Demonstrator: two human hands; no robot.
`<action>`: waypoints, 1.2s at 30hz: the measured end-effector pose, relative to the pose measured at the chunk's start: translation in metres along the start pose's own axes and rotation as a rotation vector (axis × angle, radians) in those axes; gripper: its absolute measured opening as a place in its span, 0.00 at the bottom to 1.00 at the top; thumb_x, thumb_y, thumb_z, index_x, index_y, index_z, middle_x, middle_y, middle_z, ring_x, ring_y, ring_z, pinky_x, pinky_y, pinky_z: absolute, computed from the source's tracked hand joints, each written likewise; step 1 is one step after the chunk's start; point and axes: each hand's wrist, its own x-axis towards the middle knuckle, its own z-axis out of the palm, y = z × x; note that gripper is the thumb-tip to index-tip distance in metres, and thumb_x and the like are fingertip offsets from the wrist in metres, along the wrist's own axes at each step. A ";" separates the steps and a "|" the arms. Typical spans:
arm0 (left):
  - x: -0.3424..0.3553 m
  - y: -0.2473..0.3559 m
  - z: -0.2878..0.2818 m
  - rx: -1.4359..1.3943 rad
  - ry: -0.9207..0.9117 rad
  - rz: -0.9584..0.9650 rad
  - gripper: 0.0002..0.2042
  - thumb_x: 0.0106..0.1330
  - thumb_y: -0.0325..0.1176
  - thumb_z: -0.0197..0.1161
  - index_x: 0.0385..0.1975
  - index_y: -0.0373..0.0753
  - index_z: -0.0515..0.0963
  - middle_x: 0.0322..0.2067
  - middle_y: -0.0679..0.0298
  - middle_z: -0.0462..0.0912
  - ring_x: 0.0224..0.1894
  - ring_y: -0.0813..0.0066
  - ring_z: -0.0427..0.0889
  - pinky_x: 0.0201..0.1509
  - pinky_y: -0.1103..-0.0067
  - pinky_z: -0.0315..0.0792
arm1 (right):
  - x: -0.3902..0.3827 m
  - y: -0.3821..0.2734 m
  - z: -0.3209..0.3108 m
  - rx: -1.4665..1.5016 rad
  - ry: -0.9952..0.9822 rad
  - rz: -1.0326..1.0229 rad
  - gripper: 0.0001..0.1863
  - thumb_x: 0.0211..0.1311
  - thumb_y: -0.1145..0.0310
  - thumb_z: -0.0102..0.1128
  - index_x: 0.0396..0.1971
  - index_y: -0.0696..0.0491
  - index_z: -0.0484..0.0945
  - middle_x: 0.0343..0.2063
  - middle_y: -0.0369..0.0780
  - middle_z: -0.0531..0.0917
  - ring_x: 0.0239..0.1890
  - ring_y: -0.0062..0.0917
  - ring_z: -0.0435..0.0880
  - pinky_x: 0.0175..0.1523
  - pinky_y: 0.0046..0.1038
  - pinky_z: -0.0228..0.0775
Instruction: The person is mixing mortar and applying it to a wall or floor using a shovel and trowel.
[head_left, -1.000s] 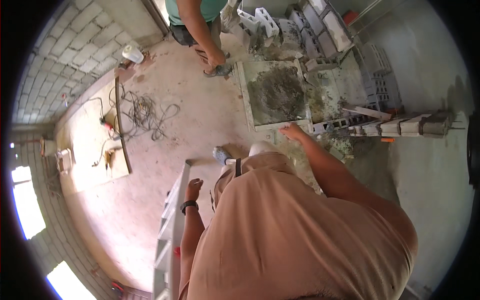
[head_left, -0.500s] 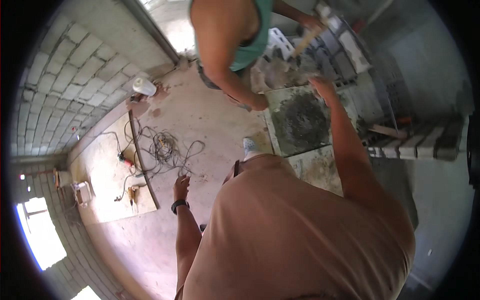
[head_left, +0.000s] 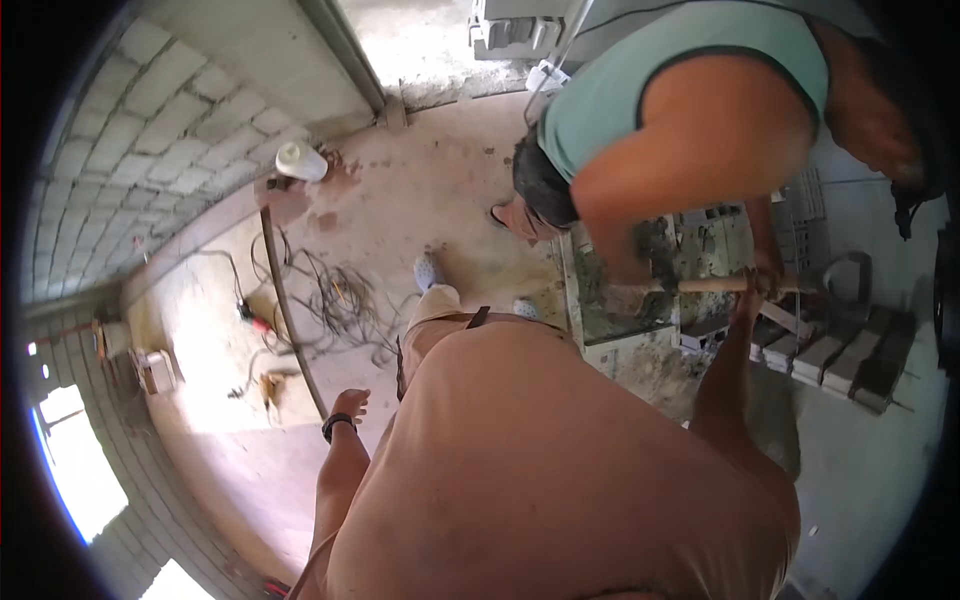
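A shovel (head_left: 715, 286) with a wooden shaft and dark D-shaped grip lies across the view at the right. My right hand (head_left: 746, 297) is closed around its shaft, just beside a co-worker's hand (head_left: 768, 278) on the same shaft. The co-worker, in a green sleeveless top (head_left: 690, 85), bends over it, the other arm reaching down toward the blade end. Beneath is a mortar board (head_left: 585, 300) smeared with wet grey mortar, partly hidden by that arm. My left hand (head_left: 350, 403), with a dark wristband, hangs at my side, fingers apart and holding nothing.
Stacked grey blocks (head_left: 842, 355) stand at the right. Tangled cables (head_left: 340, 300) cover the floor at left, near a board (head_left: 205, 350) bearing power tools. A white bucket (head_left: 301, 161) sits by the block wall (head_left: 140, 130). My feet are beside the mortar board.
The co-worker has moved right and bent closer, bringing the shovel down across the mortar board. My right hand has come from above the mortar onto the shaft. My left hand has swung slightly left.
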 end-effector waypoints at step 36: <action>-0.118 0.932 -0.175 0.338 -0.837 1.586 0.30 0.57 0.41 0.73 0.57 0.34 0.72 0.56 0.53 0.77 0.58 0.62 0.77 0.59 0.68 0.71 | -0.307 -0.219 0.614 -0.618 -0.867 -0.345 0.18 0.57 0.50 0.67 0.29 0.50 0.77 0.27 0.39 0.79 0.31 0.31 0.77 0.41 0.34 0.70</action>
